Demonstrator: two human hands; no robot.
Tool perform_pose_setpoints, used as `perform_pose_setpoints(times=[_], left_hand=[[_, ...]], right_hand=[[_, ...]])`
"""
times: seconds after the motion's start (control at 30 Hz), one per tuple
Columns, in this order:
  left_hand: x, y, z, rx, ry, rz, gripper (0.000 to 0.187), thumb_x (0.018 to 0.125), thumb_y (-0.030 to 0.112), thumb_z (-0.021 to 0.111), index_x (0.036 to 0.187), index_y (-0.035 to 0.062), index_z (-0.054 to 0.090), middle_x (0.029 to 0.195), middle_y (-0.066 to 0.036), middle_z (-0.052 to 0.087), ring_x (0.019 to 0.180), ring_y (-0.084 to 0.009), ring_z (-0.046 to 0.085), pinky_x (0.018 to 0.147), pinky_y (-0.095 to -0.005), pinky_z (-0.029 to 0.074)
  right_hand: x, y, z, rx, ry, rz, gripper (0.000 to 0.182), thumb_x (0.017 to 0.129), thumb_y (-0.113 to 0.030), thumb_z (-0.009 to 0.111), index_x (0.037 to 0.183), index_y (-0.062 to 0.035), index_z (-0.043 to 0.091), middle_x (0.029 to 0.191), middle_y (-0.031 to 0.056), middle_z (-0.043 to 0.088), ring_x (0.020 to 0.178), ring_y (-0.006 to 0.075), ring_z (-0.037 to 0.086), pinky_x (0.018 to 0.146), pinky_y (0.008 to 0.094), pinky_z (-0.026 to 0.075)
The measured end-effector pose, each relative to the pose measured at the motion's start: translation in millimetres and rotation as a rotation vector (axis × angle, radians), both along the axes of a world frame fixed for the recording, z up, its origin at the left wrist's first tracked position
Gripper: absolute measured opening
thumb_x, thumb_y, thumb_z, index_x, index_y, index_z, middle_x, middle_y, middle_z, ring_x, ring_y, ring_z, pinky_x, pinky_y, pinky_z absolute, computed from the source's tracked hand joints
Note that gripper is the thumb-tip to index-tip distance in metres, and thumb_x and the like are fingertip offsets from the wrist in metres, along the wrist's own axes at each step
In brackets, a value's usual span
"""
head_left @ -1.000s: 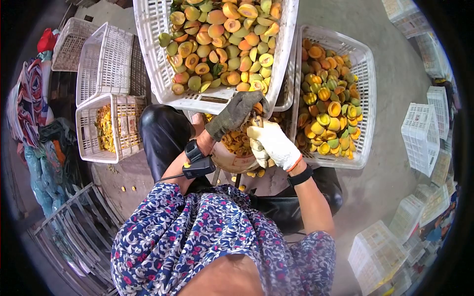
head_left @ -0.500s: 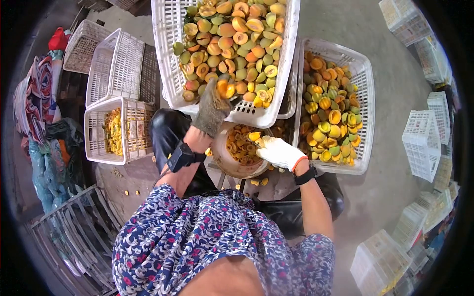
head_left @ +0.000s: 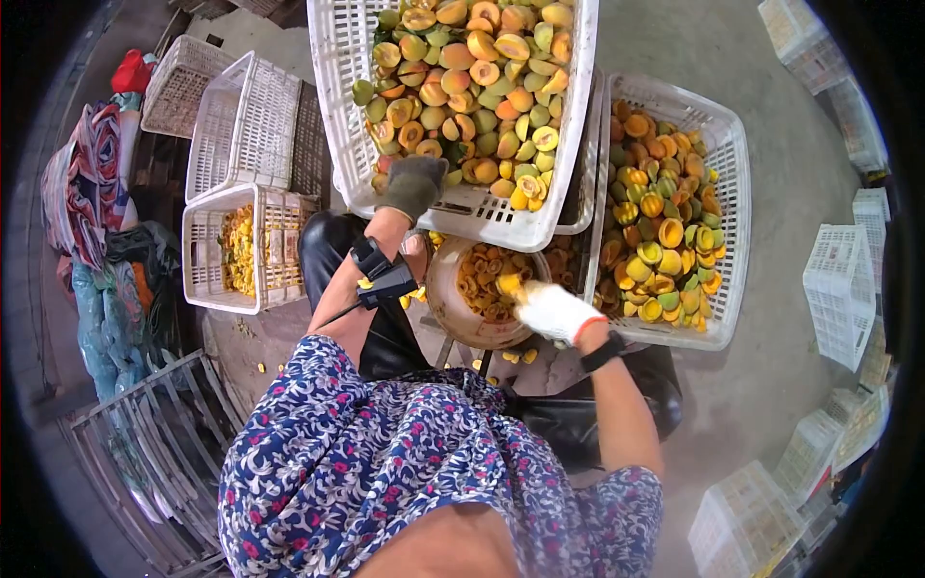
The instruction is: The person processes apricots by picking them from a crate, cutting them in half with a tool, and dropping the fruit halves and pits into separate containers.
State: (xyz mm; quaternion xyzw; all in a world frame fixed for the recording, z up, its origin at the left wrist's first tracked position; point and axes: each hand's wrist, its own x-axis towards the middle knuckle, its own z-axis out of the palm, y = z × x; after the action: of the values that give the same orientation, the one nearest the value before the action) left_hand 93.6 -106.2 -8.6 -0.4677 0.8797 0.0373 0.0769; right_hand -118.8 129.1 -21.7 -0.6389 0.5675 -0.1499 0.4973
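A white crate (head_left: 332,106) of halved orange-green fruit (head_left: 482,72), which look like peaches or apricots, stands in front of me. My left hand (head_left: 412,185), in a grey-green glove, is at the crate's near left corner, over the fruit. Its fingers are curled down and partly hidden, so any held piece does not show. In a white glove, my right hand (head_left: 559,313) is slightly blurred above the bucket (head_left: 445,313). A yellow piece of fruit (head_left: 509,283) shows at its closed fingertips. Brownish-orange cut pieces (head_left: 477,275) lie in the bucket.
To the right is another crate (head_left: 740,212) of hollowed fruit halves. A crate (head_left: 198,279) with yellow pieces stands left, beside more white crates (head_left: 246,125). Stacked crates (head_left: 833,289) line the far right. A metal rack (head_left: 145,433) lies lower left.
My left hand has drawn left and slightly down; the orange fruit beside its fingers no longer shows there. My right hand has moved slightly right and down, over the bucket. The view has shifted slightly.
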Motion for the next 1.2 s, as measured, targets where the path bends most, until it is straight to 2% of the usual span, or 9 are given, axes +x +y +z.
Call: perform_pose_setpoints(times=[0.1, 0.2, 0.3, 0.43, 0.47, 0.67, 0.9, 1.07, 1.2], left_hand=[[4, -4, -24, -0.034, -0.003, -0.029, 0.021, 0.076, 0.019, 0.063, 0.096, 0.0145, 0.066, 0.084, -0.015, 0.067, 0.083, -0.0353, 0.066, 0.069, -0.0473, 0.050], [8, -5, -23, 0.026, -0.042, 0.075, 0.026, 0.076, 0.018, 0.062, 0.102, 0.0162, 0.067, 0.085, -0.016, 0.067, 0.084, -0.0360, 0.065, 0.071, -0.0479, 0.050], [5, 4, 22, 0.010, 0.216, 0.061, 0.026, 0.081, 0.009, 0.057, 0.105, 0.0118, 0.067, 0.098, -0.015, 0.069, 0.082, -0.0314, 0.068, 0.071, -0.0441, 0.054], [-12, 27, 68, 1.014, 1.088, 0.456, 0.035, 0.091, 0.011, 0.059, 0.122, -0.0023, 0.055, 0.101, -0.005, 0.064, 0.082, -0.0112, 0.062, 0.066, -0.0246, 0.056], [-13, 30, 62, 1.016, 1.166, 0.437, 0.036, 0.090, 0.012, 0.060, 0.123, -0.0017, 0.055, 0.103, -0.006, 0.063, 0.085, -0.0134, 0.063, 0.070, -0.0271, 0.057], [-29, 54, 64, 1.071, 1.321, 0.366, 0.040, 0.089, 0.013, 0.062, 0.125, -0.0013, 0.054, 0.108, -0.008, 0.062, 0.092, -0.0143, 0.063, 0.078, -0.0279, 0.056], [-106, 41, 124, 1.137, 1.621, -0.054, 0.048, 0.094, 0.024, 0.060, 0.133, -0.0003, 0.047, 0.119, -0.009, 0.058, 0.098, -0.0163, 0.060, 0.085, -0.0289, 0.051], [-39, -30, 7, -0.023, 0.047, -0.169, 0.028, 0.089, 0.020, 0.058, 0.114, 0.0063, 0.057, 0.102, -0.013, 0.066, 0.092, -0.0282, 0.066, 0.073, -0.0378, 0.053], [-26, 1, -29, 0.083, 0.038, 0.025, 0.024, 0.084, 0.027, 0.058, 0.104, 0.0135, 0.062, 0.096, -0.013, 0.068, 0.090, -0.0344, 0.065, 0.072, -0.0469, 0.052]], right_hand=[[1, -2, 2, 0.043, 0.488, 0.251, 0.028, 0.086, -0.029, 0.055, 0.091, -0.0013, 0.055, 0.067, 0.0090, 0.058, 0.054, 0.0205, 0.059, 0.049, 0.0346, 0.050], [-5, -32, 74, 0.593, -0.155, -0.182, 0.036, 0.085, -0.032, 0.055, 0.103, -0.0026, 0.064, 0.101, 0.0210, 0.066, 0.092, 0.0401, 0.062, 0.081, 0.0452, 0.050], [-6, -17, -1, -0.046, 0.192, 0.001, 0.039, 0.085, -0.034, 0.056, 0.106, -0.0017, 0.061, 0.096, 0.0202, 0.067, 0.085, 0.0407, 0.063, 0.079, 0.0448, 0.051], [-4, -24, 23, -0.348, -0.004, -0.077, 0.037, 0.086, -0.033, 0.058, 0.107, -0.0025, 0.059, 0.088, 0.0181, 0.066, 0.076, 0.0341, 0.065, 0.074, 0.0429, 0.051], [-3, -38, 80, 0.306, -0.228, -0.269, 0.032, 0.087, -0.030, 0.058, 0.102, -0.0017, 0.058, 0.080, 0.0152, 0.063, 0.068, 0.0278, 0.062, 0.066, 0.0391, 0.050], [0, -24, 36, -0.339, 0.056, -0.061, 0.030, 0.087, -0.025, 0.054, 0.100, 0.0021, 0.056, 0.093, 0.0231, 0.061, 0.083, 0.0385, 0.061, 0.073, 0.0431, 0.050], [-8, -24, 41, -0.048, 0.094, -0.169, 0.037, 0.087, -0.026, 0.057, 0.109, 0.0034, 0.056, 0.092, 0.0273, 0.063, 0.091, 0.0410, 0.062, 0.078, 0.0442, 0.049], [-13, -22, 48, -0.182, 0.094, -0.184, 0.027, 0.089, -0.025, 0.053, 0.098, 0.0002, 0.058, 0.089, 0.0230, 0.062, 0.087, 0.0407, 0.060, 0.074, 0.0440, 0.049], [-12, -18, 22, -0.346, 0.138, -0.098, 0.025, 0.089, -0.025, 0.053, 0.092, -0.0017, 0.062, 0.084, 0.0203, 0.064, 0.079, 0.0383, 0.061, 0.069, 0.0445, 0.049]])
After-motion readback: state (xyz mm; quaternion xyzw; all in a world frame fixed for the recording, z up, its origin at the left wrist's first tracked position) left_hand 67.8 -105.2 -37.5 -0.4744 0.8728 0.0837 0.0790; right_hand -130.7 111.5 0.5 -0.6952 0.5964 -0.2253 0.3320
